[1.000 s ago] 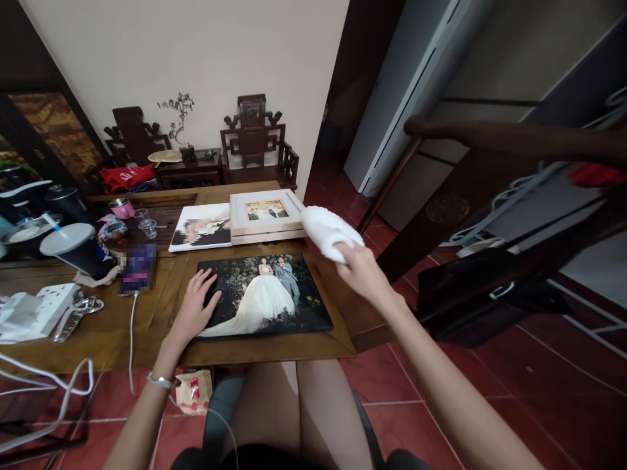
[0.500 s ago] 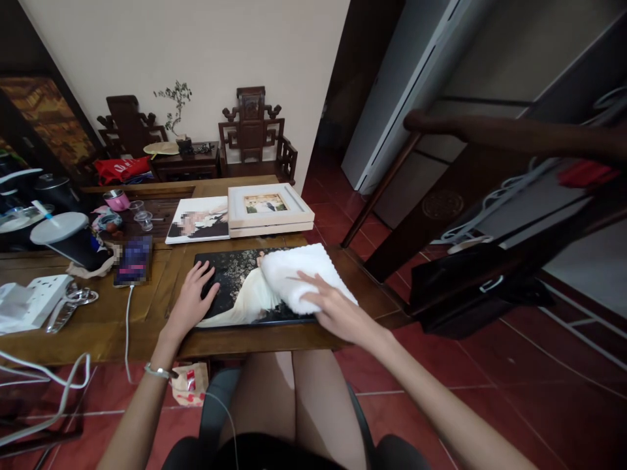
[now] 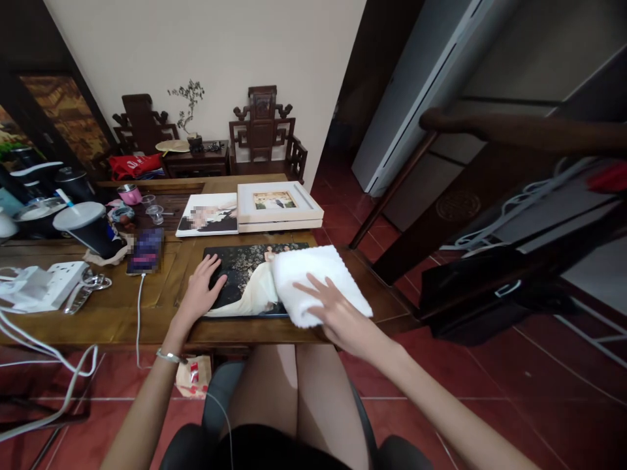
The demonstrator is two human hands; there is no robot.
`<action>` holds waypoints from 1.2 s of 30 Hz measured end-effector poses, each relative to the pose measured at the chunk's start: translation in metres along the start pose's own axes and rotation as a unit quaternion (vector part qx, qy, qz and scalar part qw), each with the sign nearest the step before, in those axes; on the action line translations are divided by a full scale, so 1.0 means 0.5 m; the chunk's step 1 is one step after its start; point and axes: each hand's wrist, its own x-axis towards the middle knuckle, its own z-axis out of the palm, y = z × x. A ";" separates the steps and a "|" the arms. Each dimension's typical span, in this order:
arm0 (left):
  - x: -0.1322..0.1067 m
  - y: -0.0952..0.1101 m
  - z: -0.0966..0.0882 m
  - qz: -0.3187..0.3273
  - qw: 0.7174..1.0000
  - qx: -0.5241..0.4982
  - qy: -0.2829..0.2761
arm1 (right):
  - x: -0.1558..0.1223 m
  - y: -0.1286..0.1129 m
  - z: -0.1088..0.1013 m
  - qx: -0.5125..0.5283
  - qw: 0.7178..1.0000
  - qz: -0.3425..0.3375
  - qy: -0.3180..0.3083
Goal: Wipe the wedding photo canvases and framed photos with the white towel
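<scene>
White terry cloth, a folded towel (image 3: 318,261), covers the right end of a glossy wedding-photo panel (image 3: 245,287) lying flat at the near edge of the wooden table (image 3: 117,326), toward its near right corner. The right hand (image 3: 337,313) rests open on the towel with its fingers spread, a posture that would share the pressure over the soft pile instead of pinching it. The left hand (image 3: 202,287) is also open, palm down on the panel's left end with the fingertips near its far left corner, presumably to stop it from sliding. Toward the table's far edge, a white-mounted photo frame (image 3: 279,227) sits just right of a photo canvas (image 3: 230,222), both apart from the panel, which seems to leave it room to lie flat. Left of the panel, a smartphone (image 3: 145,251) has a white charging cable (image 3: 139,313) at its near end that drops over the table's near edge; a power strip (image 3: 68,277) stands near the table's left part, perhaps to be within reach of plugs. No brand can be read: the red bag (image 3: 130,166) beyond the far edge bears white marks too small to make out, and the smartphone's screen is pixelated.
</scene>
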 end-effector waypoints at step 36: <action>0.003 -0.019 -0.002 0.022 0.999 -0.036 0.002 | 0.108 0.043 -0.003 0.010 0.998 0.053 -0.041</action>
